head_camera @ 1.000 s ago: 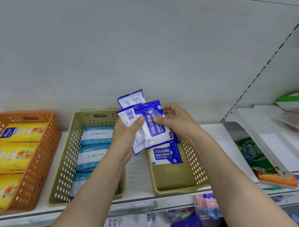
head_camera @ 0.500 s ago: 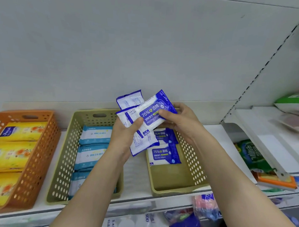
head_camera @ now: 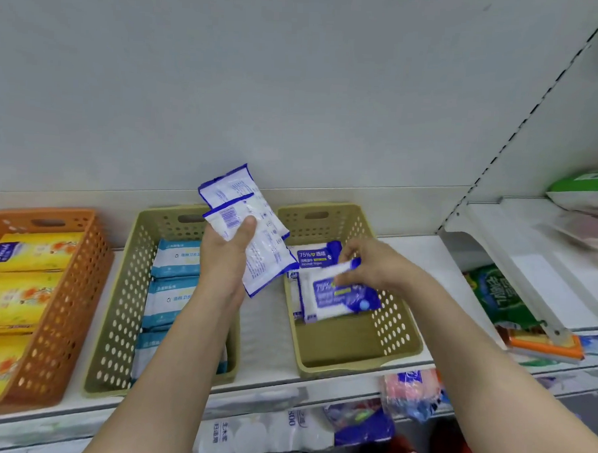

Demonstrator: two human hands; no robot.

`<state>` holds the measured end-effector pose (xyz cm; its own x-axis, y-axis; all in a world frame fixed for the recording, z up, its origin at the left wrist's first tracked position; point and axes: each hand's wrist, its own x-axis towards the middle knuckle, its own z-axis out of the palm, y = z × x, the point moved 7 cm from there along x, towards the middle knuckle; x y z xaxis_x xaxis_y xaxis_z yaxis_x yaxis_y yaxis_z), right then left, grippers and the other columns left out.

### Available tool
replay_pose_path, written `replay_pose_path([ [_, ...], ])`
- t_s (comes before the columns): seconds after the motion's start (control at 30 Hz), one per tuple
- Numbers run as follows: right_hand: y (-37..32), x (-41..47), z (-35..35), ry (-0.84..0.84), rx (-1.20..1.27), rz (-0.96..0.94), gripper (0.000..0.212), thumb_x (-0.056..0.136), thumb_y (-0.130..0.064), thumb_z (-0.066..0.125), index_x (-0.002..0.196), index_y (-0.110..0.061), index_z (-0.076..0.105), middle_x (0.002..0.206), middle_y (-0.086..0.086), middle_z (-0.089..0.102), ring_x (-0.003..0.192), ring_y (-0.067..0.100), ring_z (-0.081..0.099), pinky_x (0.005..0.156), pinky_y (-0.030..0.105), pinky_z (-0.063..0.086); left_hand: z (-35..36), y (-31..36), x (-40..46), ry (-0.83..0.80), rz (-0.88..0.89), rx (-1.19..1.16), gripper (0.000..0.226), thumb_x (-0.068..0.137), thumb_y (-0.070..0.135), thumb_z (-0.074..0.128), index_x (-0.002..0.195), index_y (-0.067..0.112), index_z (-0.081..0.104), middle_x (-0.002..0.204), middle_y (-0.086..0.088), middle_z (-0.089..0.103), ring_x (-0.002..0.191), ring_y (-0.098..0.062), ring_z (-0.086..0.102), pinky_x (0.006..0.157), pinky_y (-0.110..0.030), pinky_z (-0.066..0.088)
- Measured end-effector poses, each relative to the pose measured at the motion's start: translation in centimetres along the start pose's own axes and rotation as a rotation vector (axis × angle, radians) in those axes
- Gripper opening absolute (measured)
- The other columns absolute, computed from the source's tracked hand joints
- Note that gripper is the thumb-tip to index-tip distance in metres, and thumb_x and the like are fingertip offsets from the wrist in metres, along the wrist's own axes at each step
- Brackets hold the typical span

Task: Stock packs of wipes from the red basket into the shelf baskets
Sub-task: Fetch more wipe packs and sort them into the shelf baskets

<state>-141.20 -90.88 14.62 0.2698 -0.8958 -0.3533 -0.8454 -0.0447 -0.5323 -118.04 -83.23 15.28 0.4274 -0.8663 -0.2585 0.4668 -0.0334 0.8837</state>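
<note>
My left hand (head_camera: 228,249) grips two blue-and-white alcohol wipe packs (head_camera: 253,231), held upright with their white backs facing me, above the gap between two beige baskets. My right hand (head_camera: 368,265) pinches the top edge of another blue alcohol wipe pack (head_camera: 342,296) and holds it low inside the right beige basket (head_camera: 399,330). That pack lies over others of the same kind (head_camera: 315,256) at the back of this basket. The red basket is not plainly in view.
A middle beige basket (head_camera: 115,314) holds light-blue wipe packs (head_camera: 176,258). An orange basket (head_camera: 64,301) at the left holds yellow packs (head_camera: 26,248). Green packages (head_camera: 500,296) lie on the neighbouring shelves at the right. More goods sit on the shelf below.
My right hand has taken one pack off the stack in my left hand and lowered it into the right beige basket. My left hand has tilted its remaining packs upward.
</note>
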Motion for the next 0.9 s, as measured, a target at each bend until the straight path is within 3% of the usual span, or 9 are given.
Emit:
replay_pose_path([
  [0.2,0.6,-0.8,6.9,-0.361,-0.258,0.07,0.043,0.077,-0.031,0.083,0.112,-0.021,0.06,0.128,0.001,0.057,0.107,0.017,0.055,0.084,0.03,0.052,0.7,-0.5,-0.2,-0.016,-0.014,0.001,0.037,0.095,0.017,0.066,0.13,0.016,0.057,0.117,-0.002,0.072,0.102,-0.022,0.072,0.087,-0.053,0.057],
  [0.37,-0.1,-1.2,6.2,-0.162,-0.586,0.041,0.044,0.077,-0.052,0.077,0.105,-0.021,0.063,0.108,-0.001,0.065,0.098,0.019,0.062,0.082,0.034,0.053,0.5,-0.8,-0.1,-0.012,-0.015,0.005,0.037,0.094,0.017,0.067,0.13,0.015,0.057,0.118,-0.003,0.072,0.104,-0.023,0.072,0.087,-0.051,0.058],
  [0.43,-1.8,-1.0,3.4,0.073,-0.343,0.019,0.042,0.081,-0.061,0.069,0.098,-0.023,0.065,0.096,-0.005,0.067,0.089,0.015,0.064,0.077,0.033,0.053,0.5,-1.0,-0.3,-0.013,-0.01,0.027,0.037,0.092,0.018,0.07,0.127,0.014,0.059,0.116,-0.003,0.073,0.103,-0.024,0.072,0.086,-0.049,0.059],
  [0.5,-3.5,-1.2,0.4,0.234,0.198,-0.015,0.042,0.086,-0.062,0.063,0.1,-0.023,0.066,0.097,-0.006,0.069,0.087,0.014,0.067,0.08,0.037,0.057,0.8,-1.1,-0.5,-0.012,-0.004,0.053,0.039,0.088,0.018,0.074,0.124,0.012,0.06,0.114,-0.003,0.073,0.101,-0.024,0.072,0.084,-0.049,0.059],
  [0.57,-5.6,-1.5,-0.7,0.167,0.642,-0.085,0.042,0.082,-0.056,0.071,0.106,-0.021,0.064,0.1,-0.004,0.071,0.086,0.012,0.072,0.077,0.037,0.061,1.5,-1.2,-0.7,-0.02,0.001,0.061,0.043,0.084,0.017,0.077,0.123,0.01,0.06,0.113,-0.006,0.074,0.099,-0.025,0.073,0.084,-0.05,0.06],
  [0.67,-8.1,-2.0,0.5,-0.042,0.667,-0.161,0.049,0.075,-0.038,0.085,0.114,-0.019,0.063,0.097,0.001,0.075,0.083,0.015,0.075,0.066,0.03,0.06,2.5,-1.2,-0.8,-0.064,-0.006,0.062,0.044,0.084,0.022,0.077,0.123,0.01,0.06,0.114,-0.01,0.073,0.099,-0.029,0.073,0.082,-0.051,0.06],
  [0.73,-7.5,-1.4,0.9,-0.044,0.692,-0.114,0.036,0.077,-0.023,0.085,0.107,-0.012,0.068,0.094,0.007,0.076,0.079,0.021,0.075,0.065,0.032,0.06,2.9,-1.1,-0.7,-0.102,0.009,0.06,0.036,0.092,0.025,0.069,0.124,0.01,0.061,0.115,-0.009,0.073,0.102,-0.029,0.072,0.086,-0.051,0.058],
  [0.8,-6.2,-0.6,0.1,0.083,0.768,-0.064,0.017,0.078,-0.018,0.083,0.09,-0.013,0.072,0.084,0.006,0.077,0.071,0.02,0.072,0.064,0.032,0.059,2.6,-0.9,-0.5,-0.092,0.046,0.085,0.026,0.098,0.021,0.06,0.122,0.01,0.062,0.115,-0.006,0.073,0.108,-0.028,0.069,0.094,-0.049,0.055],
  [0.9,-4.6,-0.1,-3.6,0.465,0.839,-0.073,0.012,0.079,-0.023,0.08,0.08,-0.019,0.069,0.081,0.0,0.076,0.073,0.016,0.073,0.073,0.036,0.061,1.0,-0.9,0.1,0.006,0.049,0.083,0.018,0.1,0.015,0.057,0.117,0.013,0.061,0.113,-0.003,0.073,0.108,-0.026,0.069,0.096,-0.045,0.054],
])
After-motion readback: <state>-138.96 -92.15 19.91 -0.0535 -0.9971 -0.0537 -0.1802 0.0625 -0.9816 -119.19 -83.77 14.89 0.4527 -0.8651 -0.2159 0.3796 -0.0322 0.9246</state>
